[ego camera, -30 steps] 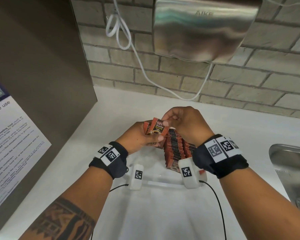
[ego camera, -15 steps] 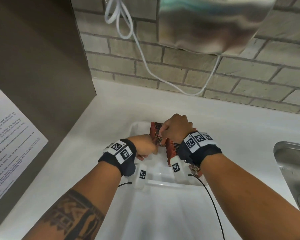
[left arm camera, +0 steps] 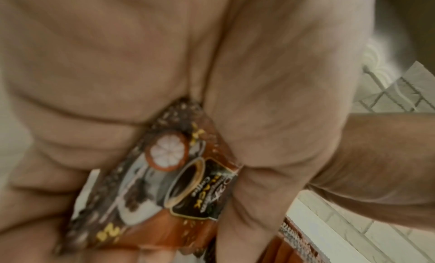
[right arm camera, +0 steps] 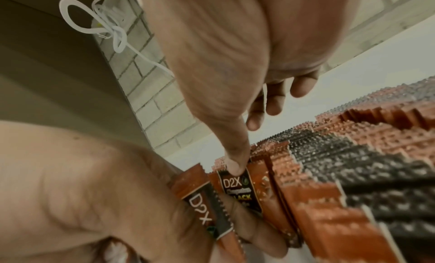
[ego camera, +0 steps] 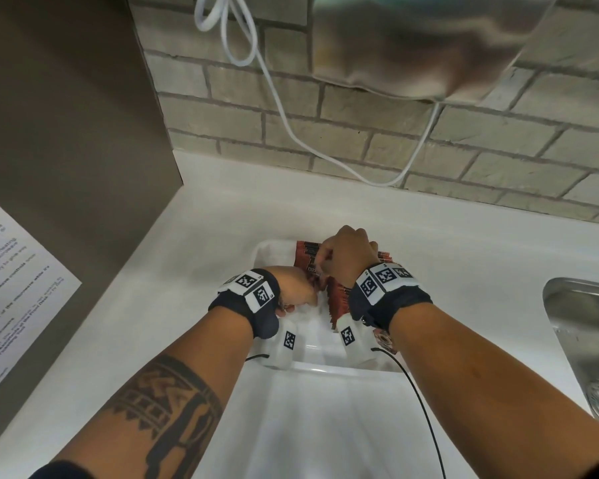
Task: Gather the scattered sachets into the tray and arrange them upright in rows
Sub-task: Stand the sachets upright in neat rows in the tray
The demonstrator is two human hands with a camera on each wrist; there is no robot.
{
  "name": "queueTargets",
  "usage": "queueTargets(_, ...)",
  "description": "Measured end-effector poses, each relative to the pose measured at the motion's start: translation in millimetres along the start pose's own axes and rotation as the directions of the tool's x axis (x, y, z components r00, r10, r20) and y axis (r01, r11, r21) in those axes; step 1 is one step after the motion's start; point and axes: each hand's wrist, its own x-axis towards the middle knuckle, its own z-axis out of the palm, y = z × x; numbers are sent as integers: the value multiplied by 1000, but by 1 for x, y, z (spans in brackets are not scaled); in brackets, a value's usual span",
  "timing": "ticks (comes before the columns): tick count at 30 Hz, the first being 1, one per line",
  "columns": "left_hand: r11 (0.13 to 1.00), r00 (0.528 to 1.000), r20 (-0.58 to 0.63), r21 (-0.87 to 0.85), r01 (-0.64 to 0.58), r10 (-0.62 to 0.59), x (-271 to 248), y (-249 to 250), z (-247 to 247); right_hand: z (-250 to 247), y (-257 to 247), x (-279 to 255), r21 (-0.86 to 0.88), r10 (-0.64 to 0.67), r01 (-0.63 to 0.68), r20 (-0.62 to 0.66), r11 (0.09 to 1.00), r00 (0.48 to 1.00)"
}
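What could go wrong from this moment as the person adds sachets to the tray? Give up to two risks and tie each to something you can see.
1. The right hand presses a fingertip on one sachet at the end of the upright row; a hard push might tip neighbours like dominoes.
2. The left hand grips a small bunch of sachets loosely fanned; one may slip out flat into the tray.

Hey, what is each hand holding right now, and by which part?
The left hand grips sachets around their lower half. The right hand presses a thumb tip on one row sachet's top edge.
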Motion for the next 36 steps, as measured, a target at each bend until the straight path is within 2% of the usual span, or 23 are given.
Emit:
queueTargets(15, 995, 999, 33, -101, 9, -5, -2, -4, 0, -7, 15, 3, 120, -21, 29, -64, 992, 998)
queueTargets(19, 983, 999, 25, -183, -34, 39, -8, -8, -3, -17, 20, -5, 114, -35, 45, -94, 992, 995)
queueTargets(21, 953, 994, 3, -285, -104, 109, -15, -11, -8, -20, 23, -11, 199, -78, 99, -110, 975, 991)
queueTargets(23, 903, 977, -73, -371, -215, 202, -21, -15, -13, -22, 23, -19, 330, -131, 143, -57, 933, 990)
queueTargets(25, 789, 944, -149, -520, -327, 293, -28, -18, -14, -23, 20, -26, 408, -165, 151, 0, 900, 986)
queueTargets(27, 660, 915, -209, -639, -395, 345, -35, -18, -13, -23, 18, -27, 456, -156, 141, -4, 879, 988)
queueTargets(29, 594, 890, -249, -672, -442, 381, -40, -17, -12, -26, 17, -26, 470, -128, 124, -24, 874, 991)
queueTargets(33, 534, 856, -279, -686, -495, 436, -47, -17, -10, -34, 19, -28, 571, -99, 122, -72, 812, 993)
queueTargets(36, 550, 839, -329, -641, -535, 432, -50, -15, -9, -36, 16, -27, 509, -124, 157, -99, 846, 987)
